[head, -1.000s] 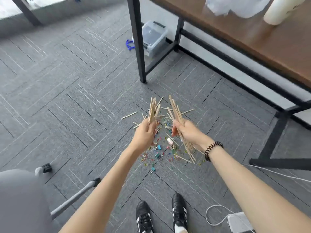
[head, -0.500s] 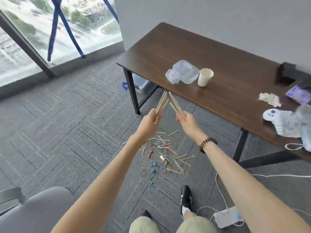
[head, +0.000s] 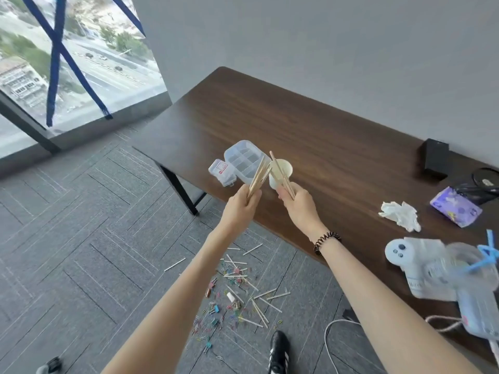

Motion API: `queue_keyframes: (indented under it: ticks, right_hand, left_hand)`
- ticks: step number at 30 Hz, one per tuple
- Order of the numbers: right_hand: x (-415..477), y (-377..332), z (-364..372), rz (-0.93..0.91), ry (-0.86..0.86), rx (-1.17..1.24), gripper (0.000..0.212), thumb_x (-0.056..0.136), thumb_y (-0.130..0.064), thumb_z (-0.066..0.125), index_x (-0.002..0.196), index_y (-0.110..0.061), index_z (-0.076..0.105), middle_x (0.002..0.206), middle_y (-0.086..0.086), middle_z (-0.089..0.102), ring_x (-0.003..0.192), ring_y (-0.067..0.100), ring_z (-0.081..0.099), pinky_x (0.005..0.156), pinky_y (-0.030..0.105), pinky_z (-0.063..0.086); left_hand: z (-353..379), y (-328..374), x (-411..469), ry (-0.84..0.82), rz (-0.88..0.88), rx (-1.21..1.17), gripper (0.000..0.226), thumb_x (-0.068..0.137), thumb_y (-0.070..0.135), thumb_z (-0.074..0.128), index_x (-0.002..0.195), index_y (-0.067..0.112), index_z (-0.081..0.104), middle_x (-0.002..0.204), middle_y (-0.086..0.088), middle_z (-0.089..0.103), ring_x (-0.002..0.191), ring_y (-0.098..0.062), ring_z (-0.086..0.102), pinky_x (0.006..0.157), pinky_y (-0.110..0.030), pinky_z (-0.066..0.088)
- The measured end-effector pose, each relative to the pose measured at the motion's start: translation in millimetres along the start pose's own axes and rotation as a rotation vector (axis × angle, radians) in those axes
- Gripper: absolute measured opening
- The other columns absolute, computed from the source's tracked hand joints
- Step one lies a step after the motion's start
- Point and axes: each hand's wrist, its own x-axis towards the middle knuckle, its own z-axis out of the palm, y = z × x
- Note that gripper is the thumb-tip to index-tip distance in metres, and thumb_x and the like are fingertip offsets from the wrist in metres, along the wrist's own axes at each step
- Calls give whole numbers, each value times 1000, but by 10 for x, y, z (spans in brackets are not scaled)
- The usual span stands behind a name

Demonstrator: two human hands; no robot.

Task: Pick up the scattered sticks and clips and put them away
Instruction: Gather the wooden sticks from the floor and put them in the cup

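- Your left hand (head: 240, 205) grips one bundle of sticks (head: 257, 176), right hand (head: 298, 207) another, tips aimed at the paper cup (head: 286, 166) on the worktop (head: 337, 157), seemingly ready to drop.
- Clips (head: 213, 311) litter the floor (head: 94, 238) below.

The pale gadget (head: 421, 268) is blurred, the black shoe (head: 279, 349) cut off below, and the clips (head: 216, 309) too small to count.
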Motion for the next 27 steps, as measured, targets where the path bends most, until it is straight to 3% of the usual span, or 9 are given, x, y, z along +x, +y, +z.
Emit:
queue_keyframes:
  ticks: [3,5,9,14,19,25,27]
  right_hand:
    - [423,167,-143,16,20,51,32,92,-43,54,89,-12,61,72,-1,63,70,18,57,68,35,44]
    - [650,209,-209,11,38,121,31,93,-41,54,89,-11,62,67,-6,59,64,12,53,66,33,41]
    - [1020,198,-286,-1,54,255,32,93,-41,55,68,-21,51,55,-13,45,49,2,40,54,23,33]
    - [1357,252,-304,80,94,478,44,85,-50,61,64,-18,39,53,-2,30,48,13,24,47,29,23]
    - [1511,307,-346,118,141,630,47,93,-35,55,58,-22,26,49,-1,24,39,9,19,37,22,17]
    - [1612,288,-367,105,169,674,53,93,-37,55,51,-22,25,47,-1,25,38,11,20,38,22,18]
    - [1630,272,-351,103,171,697,54,93,-37,55,50,-22,25,46,-1,25,38,11,20,38,22,19]
  left_hand:
    - [219,127,405,48,-46,-19,38,95,33,53,63,27,33,56,11,39,52,-7,35,52,-29,29]
    - [314,169,665,74,-62,-87,45,93,34,55,58,24,30,48,12,32,46,-6,29,49,-28,25]
    - [450,312,1165,172,-107,-263,55,96,39,50,51,19,26,45,6,25,41,-7,22,43,-24,18]
    - [618,498,1579,250,-31,-448,62,101,38,41,50,3,37,47,-8,31,42,-14,30,44,-22,30]
    - [853,367,1690,251,-15,-541,57,103,35,38,51,11,35,49,-5,36,49,-13,39,57,-26,41]
    - [987,128,1672,228,5,-428,51,103,36,36,64,4,44,62,-4,44,60,-10,43,62,-24,36]
    - [1011,22,1630,205,59,-300,48,102,40,35,69,11,53,75,4,52,78,-13,47,72,-27,38]
